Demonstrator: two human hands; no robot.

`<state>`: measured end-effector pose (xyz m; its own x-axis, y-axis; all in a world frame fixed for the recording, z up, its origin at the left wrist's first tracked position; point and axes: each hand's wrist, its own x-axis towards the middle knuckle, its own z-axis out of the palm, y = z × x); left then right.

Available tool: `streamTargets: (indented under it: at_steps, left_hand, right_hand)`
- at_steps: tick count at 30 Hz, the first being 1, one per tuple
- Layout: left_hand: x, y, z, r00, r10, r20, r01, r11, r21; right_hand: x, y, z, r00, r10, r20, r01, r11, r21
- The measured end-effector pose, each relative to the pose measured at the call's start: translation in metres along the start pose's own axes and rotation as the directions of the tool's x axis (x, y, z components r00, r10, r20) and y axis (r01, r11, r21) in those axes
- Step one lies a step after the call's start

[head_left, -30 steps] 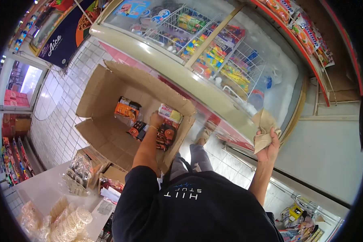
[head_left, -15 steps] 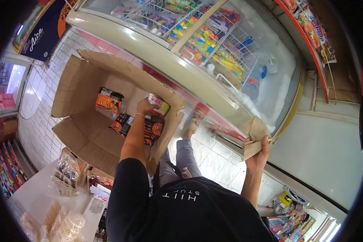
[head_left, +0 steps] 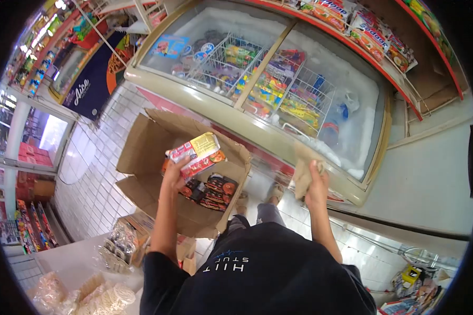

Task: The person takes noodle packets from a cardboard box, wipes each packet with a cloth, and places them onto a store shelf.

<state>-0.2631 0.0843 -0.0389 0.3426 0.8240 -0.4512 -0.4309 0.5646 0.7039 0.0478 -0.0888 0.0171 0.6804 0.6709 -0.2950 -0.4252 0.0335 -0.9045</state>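
My left hand (head_left: 175, 174) grips red, white and yellow packets (head_left: 198, 152) by their near end, raised above the open cardboard box (head_left: 136, 144). Inside the box lie several black and red packets (head_left: 218, 191), just right of and below that hand. Over on the right, my right hand (head_left: 316, 189) holds a crumpled brown cloth or paper (head_left: 302, 169), in front of the freezer's near edge. The packets hide part of the box's inside.
Beyond the box stands a glass-topped freezer (head_left: 231, 107) with wire baskets of colourful packs. A shelf of packets (head_left: 370, 34) hangs at the upper right. At the lower left, a white table (head_left: 73, 257) bears bagged goods.
My left hand has lifted the red and yellow packets up out of the box. My right hand, with the brown cloth or paper, has moved left towards the box.
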Motion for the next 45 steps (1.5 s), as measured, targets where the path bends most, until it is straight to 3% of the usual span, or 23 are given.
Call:
streamTargets:
  at_steps: [2,3,6,8,9,11,15,16,18,19,20,21,22,24,25,26,28,32,34,38,39,40,45]
  left_hand:
    - [-0.021,-0.002,0.017,0.982,0.096,0.163,-0.085,0.993,-0.076]
    - [-0.029,-0.007,0.030,0.986,0.113,0.126,-0.104,0.991,-0.078]
    - [-0.044,-0.025,0.076,0.964,0.135,0.231,-0.120,0.990,-0.079]
    - [-0.048,-0.037,0.092,0.963,0.092,0.252,-0.093,0.996,-0.007]
    - [-0.056,-0.041,0.112,0.983,0.101,0.156,-0.063,0.971,-0.232]
    - [-0.059,-0.035,0.117,0.968,0.108,0.227,-0.069,0.982,-0.173]
    - [-0.068,-0.019,0.130,0.918,0.174,0.356,-0.149,0.984,-0.096]
    - [-0.071,-0.015,0.137,0.910,0.187,0.370,-0.161,0.982,-0.099]
    - [-0.070,-0.016,0.142,0.919,0.169,0.357,-0.139,0.984,-0.109]
    - [-0.069,-0.018,0.145,0.917,0.199,0.346,-0.168,0.979,-0.120]
    - [-0.067,-0.020,0.150,0.912,0.231,0.340,-0.198,0.972,-0.129]
    - [-0.068,-0.022,0.158,0.900,0.278,0.336,-0.259,0.961,-0.101]
    - [-0.068,-0.024,0.165,0.895,0.276,0.350,-0.256,0.961,-0.102]
    - [-0.069,-0.032,0.178,0.856,0.349,0.382,-0.467,0.837,0.283]
    - [-0.071,-0.038,0.191,0.819,0.376,0.434,-0.527,0.793,0.306]
    - [-0.063,-0.048,0.190,0.725,0.388,0.569,-0.679,0.541,0.496]
    - [-0.073,-0.060,0.211,0.534,0.367,0.762,-0.835,0.086,0.544]
    - [-0.070,-0.059,0.210,0.416,0.146,0.897,-0.907,0.142,0.397]
    - [-0.057,-0.069,0.203,0.609,0.451,0.653,-0.760,0.568,0.316]
    - [-0.036,-0.058,0.211,0.807,0.379,0.453,-0.579,0.661,0.478]
    - [-0.030,-0.059,0.208,0.857,0.222,0.466,-0.443,0.778,0.445]
    - [-0.026,-0.061,0.204,0.875,0.058,0.481,-0.285,0.864,0.414]
    - [-0.029,-0.062,0.191,0.866,-0.017,0.500,-0.217,0.887,0.406]
  right_hand:
    - [-0.004,-0.008,0.038,0.975,-0.170,0.143,0.196,0.961,-0.195]
    - [-0.001,-0.003,0.050,0.909,-0.347,0.230,0.408,0.854,-0.323]
    - [-0.010,-0.016,0.095,0.517,-0.614,0.597,0.856,0.347,-0.385]
    - [-0.025,-0.008,0.115,0.355,-0.415,0.838,0.922,0.007,-0.387]
    - [-0.029,-0.007,0.115,0.365,-0.424,0.829,0.916,0.002,-0.402]
    - [-0.033,-0.007,0.114,0.306,-0.218,0.927,0.949,-0.002,-0.314]
    - [-0.007,-0.015,0.083,0.288,-0.399,0.870,0.928,-0.109,-0.357]
    - [0.001,-0.016,0.076,0.294,-0.398,0.869,0.926,-0.107,-0.362]
    - [0.016,-0.018,0.061,0.539,-0.474,0.696,0.827,0.142,-0.544]
    - [0.022,-0.013,0.050,0.541,-0.476,0.693,0.824,0.138,-0.549]
    - [0.029,-0.006,0.040,0.830,-0.344,0.440,0.539,0.697,-0.472]
    - [0.031,-0.009,0.038,0.967,-0.020,0.253,0.065,0.983,-0.169]
    - [0.027,-0.013,0.037,0.969,-0.032,0.245,0.075,0.983,-0.167]
    - [0.004,-0.022,0.038,0.978,0.060,0.198,-0.086,0.989,0.124]
    - [-0.003,-0.026,0.038,0.962,0.146,0.230,-0.185,0.969,0.161]
    - [-0.007,-0.022,0.040,0.967,0.135,0.214,-0.172,0.971,0.167]
    - [-0.007,-0.018,0.042,0.937,0.018,0.348,-0.135,0.939,0.316]
    - [0.009,-0.032,-0.004,0.926,0.155,0.343,-0.286,0.882,0.374]
    - [0.004,-0.040,-0.017,0.918,0.150,0.366,-0.304,0.860,0.410]
    - [0.002,-0.029,-0.034,0.840,0.213,0.499,-0.404,0.859,0.314]
    - [0.000,-0.028,-0.033,0.814,0.197,0.547,-0.367,0.904,0.221]
    - [-0.002,-0.027,-0.032,0.782,0.185,0.595,-0.321,0.938,0.131]
    - [-0.005,-0.030,-0.025,0.844,0.234,0.483,-0.344,0.926,0.154]
